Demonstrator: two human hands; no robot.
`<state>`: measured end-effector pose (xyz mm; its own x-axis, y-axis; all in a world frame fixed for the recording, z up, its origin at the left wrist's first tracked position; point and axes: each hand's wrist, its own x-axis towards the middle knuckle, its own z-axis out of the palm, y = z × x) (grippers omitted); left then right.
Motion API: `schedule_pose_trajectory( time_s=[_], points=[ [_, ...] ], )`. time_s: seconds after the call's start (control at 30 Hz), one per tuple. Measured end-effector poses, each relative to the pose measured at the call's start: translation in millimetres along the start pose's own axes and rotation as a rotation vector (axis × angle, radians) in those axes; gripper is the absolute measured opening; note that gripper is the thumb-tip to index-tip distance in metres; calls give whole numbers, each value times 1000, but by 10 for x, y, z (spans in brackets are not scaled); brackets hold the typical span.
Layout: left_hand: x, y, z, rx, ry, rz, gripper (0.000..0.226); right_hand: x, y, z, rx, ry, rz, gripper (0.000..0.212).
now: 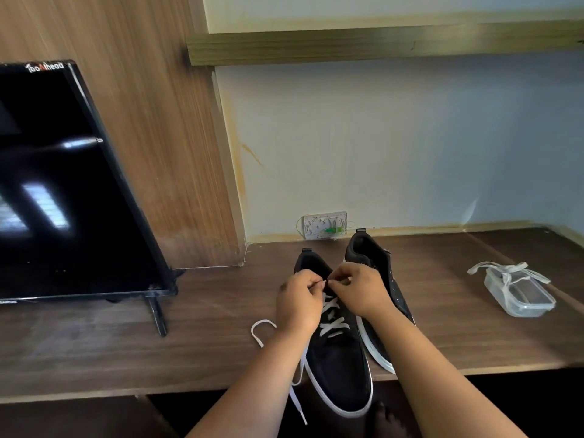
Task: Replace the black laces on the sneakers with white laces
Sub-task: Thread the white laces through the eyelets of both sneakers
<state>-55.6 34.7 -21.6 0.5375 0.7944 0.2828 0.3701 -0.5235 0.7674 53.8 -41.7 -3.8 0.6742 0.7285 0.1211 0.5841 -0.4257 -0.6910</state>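
On the brown surface point(196, 349), the near sneaker point(338, 368) is partly threaded with a white lace point(331, 327). Left hand point(298, 303) and right hand point(360, 290) fingers pinch it at the top eyelets, beside the second sneaker point(379, 273).

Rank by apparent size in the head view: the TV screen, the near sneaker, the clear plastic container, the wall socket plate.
1. TV screen, by far the largest.
2. Near sneaker.
3. Clear plastic container.
4. Wall socket plate, smallest, though it sits farthest back, which shrinks it.
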Motion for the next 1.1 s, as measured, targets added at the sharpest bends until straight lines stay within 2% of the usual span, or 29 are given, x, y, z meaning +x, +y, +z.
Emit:
schedule_pose_trajectory(
  time_s=[0.17,0.33,0.87,1.0,1.1],
  points=[
    [12,-1,122,155,-48,98,9,-5,62,-6,317,32,230,25],
    [8,-29,204,150,-90,60,11,-10,84,9,512,35,300,31],
    [37,-32,270,215,34,206,10,2,165,52,564,7,270,29],
    [129,-71,238,113,-75,125,10,-4,215,16,573,-15,283,35],
    [189,-120,164,83,-148,146,9,-58,191,2,368,-6,189,36]
  ],
)
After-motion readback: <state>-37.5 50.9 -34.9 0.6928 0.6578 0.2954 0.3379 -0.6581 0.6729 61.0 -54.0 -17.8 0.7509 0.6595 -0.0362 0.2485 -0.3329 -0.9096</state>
